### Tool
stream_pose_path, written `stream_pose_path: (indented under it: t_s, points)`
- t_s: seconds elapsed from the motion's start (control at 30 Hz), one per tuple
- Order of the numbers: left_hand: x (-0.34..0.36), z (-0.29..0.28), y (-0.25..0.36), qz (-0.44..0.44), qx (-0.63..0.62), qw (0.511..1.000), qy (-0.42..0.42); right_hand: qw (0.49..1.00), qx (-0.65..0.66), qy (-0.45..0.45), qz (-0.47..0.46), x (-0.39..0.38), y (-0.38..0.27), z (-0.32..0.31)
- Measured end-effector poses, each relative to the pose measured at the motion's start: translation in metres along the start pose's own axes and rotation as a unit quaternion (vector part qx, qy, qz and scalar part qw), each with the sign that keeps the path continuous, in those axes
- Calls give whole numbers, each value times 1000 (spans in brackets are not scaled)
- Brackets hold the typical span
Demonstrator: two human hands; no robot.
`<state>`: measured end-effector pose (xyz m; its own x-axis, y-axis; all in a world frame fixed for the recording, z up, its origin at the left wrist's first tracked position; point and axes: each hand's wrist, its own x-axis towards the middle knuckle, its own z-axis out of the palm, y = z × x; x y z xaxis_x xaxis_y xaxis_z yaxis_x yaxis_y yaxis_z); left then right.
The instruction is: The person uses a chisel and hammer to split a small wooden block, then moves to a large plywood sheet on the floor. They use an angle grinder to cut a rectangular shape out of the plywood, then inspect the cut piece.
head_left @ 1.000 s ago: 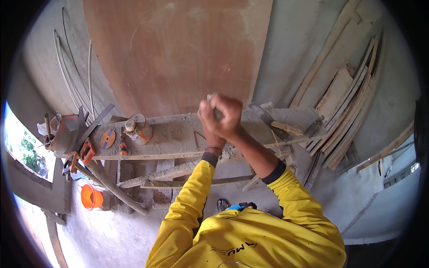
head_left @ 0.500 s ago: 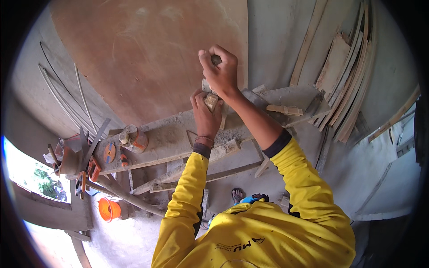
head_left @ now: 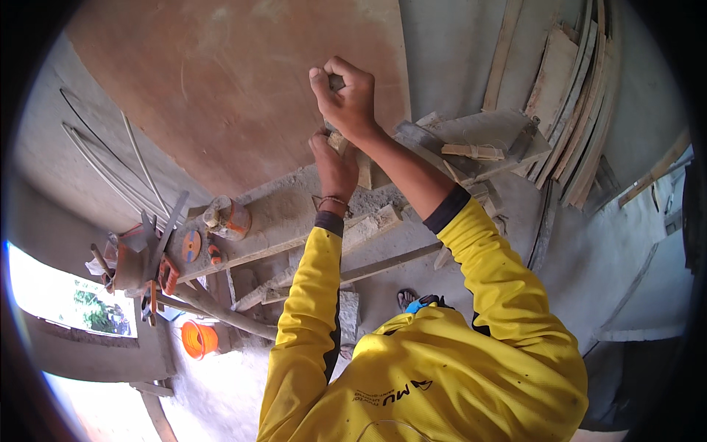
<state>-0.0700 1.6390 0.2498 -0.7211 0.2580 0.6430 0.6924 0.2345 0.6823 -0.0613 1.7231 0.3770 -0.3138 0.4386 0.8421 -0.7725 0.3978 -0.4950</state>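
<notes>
- Right hand (head_left: 350, 99), bare, at 12 o'clock from the middle of the view: fingers curled tightly into a fist around a dark grey object (head_left: 336, 82), of which only a small end shows, the remainder hidden by the palm
- Left hand (head_left: 337, 171), bare, at 12 o'clock, nearer the middle and just below the right fist: fingers drawn narrow around a pale rough wooden block (head_left: 337, 141), its top showing between thumb and fingers
- Short pale wooden piece (head_left: 364, 171), just beside the left hand at its 3 o'clock
- Long grey dusty workbench (head_left: 274, 202), running aslant beneath the hands from 9 to 2 o'clock
- Squat, dirt-caked container with an orange patch (head_left: 234, 219), on the bench at 9 o'clock
- Flat round orange disc with a blue band (head_left: 191, 246), near the container, just below 9 o'clock
- Handsaw with orange handle (head_left: 168, 275), between 8 and 9 o'clock
- Bright orange plastic bucket (head_left: 199, 340), on the floor at 8 o'clock
- Small tied bundle of light wooden sticks (head_left: 473, 152), on the bench at 2 o'clock
- Large reddish-brown flat board (head_left: 243, 88), upright behind the bench at 11 o'clock
</notes>
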Motion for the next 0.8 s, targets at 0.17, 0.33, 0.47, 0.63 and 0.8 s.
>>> stream_pose_path:
  t_s: [0.17, 0.33, 0.47, 0.63, 0.8]
  points:
    - [1, -3, 4, 16, 40, 998, 49, 988, -10, 87, 130, 18, 11, -8]
    - [5, 9, 2, -7, 183, 982, 41, 972, 8, 169, 166, 12, 40, -29]
    - [-2, 13, -3, -38, 112, 991, 63, 957, 92, 188, 201, -9, 25, -35]
    - [-8, 13, -7, 21, 131, 987, 88, 909, 230, 200, 285, -3, 26, -55]
    - [-7, 17, -8, 22, 116, 991, 69, 843, 332, 214, 365, 0, 40, -78]
